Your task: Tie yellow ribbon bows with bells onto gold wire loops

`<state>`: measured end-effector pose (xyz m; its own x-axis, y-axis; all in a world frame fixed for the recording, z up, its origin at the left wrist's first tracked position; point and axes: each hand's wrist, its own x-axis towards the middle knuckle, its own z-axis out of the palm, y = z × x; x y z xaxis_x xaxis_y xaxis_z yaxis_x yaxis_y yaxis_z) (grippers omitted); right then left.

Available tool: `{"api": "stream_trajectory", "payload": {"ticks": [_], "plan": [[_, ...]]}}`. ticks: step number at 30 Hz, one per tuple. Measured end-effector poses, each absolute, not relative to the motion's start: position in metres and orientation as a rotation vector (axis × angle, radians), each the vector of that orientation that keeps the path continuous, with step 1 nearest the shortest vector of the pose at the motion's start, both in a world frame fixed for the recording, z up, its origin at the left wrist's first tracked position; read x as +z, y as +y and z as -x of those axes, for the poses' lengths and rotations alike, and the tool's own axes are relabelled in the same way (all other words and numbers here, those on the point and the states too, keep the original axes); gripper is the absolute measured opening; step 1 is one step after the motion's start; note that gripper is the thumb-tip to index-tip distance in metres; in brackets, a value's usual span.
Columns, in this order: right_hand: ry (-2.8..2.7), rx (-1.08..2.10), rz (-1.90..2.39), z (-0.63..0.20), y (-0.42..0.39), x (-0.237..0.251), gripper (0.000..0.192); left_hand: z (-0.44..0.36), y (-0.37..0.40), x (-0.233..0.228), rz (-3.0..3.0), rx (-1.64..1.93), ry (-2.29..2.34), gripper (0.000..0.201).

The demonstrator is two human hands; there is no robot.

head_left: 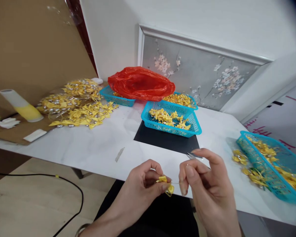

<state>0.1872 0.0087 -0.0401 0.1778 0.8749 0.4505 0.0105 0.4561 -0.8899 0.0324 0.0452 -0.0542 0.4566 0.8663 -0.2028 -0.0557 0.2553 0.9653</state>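
Observation:
My left hand (145,182) is closed in a pinch around a small yellow ribbon flower (171,189), held above my lap at the table's front edge. A thin pale thread (175,183) runs from the flower across to my right hand (207,184). The thumb and fingers of that hand are pinched on the thread, while its index finger is raised and bent. Pointed metal blades (194,155), like those of scissors, show just behind my right fingers; whether that hand touches them I cannot tell. The fingers partly cover the flower.
Blue baskets of yellow flowers stand mid-table (148,123) and at right (256,164). Loose flowers (239,157) lie beside the right basket. At back are a red plastic bag (140,84) and piled flowers (88,113). A roll (22,107) stands left. A tape scrap (119,154) lies in front.

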Motion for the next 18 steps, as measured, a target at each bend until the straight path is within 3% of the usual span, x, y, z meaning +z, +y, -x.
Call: {"api": "stream_trajectory", "payload": {"ticks": [5, 10, 18], "plan": [[-1.201, 0.843, 0.944, -0.191, 0.014, -0.041, 0.024, -0.032, 0.042, -0.053, -1.114, 0.763, 0.888, 0.019], [-1.073, 0.957, 0.911, -0.199, 0.016, -0.039, 0.023, -0.029, 0.03, -0.043, -1.105, 0.794, 0.952, 0.034], [-1.008, 1.002, 0.868, -0.2, 0.016, -0.036, 0.022, -0.024, 0.024, -0.038, -1.442, 0.925, 1.06, 0.023]]}}
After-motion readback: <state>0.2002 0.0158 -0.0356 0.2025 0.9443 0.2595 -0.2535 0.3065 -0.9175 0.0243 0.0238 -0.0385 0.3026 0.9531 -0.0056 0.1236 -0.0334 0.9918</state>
